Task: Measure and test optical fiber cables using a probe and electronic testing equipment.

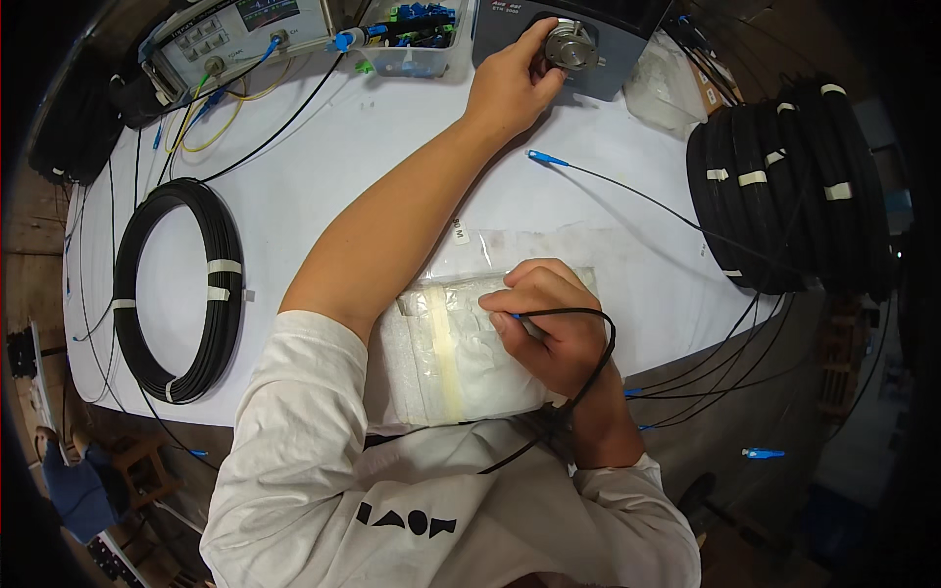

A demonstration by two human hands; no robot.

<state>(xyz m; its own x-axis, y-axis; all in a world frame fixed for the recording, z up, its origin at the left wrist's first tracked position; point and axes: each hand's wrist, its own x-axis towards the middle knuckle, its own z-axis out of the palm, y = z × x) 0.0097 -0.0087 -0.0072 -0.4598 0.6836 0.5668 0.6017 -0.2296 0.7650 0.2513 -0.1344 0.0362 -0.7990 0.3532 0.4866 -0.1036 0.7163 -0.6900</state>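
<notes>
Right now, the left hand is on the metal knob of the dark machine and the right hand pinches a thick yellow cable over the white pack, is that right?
Not quite. The head view shows the right hand pinching a thin black cable, not a yellow one, over the white pack. The left hand is indeed on the metal knob of the dark machine.

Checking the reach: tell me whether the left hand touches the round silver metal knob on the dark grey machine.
Touching. The head view shows the left hand with fingertips wrapped on the round silver metal knob of the dark grey machine; no gap shows.
</notes>
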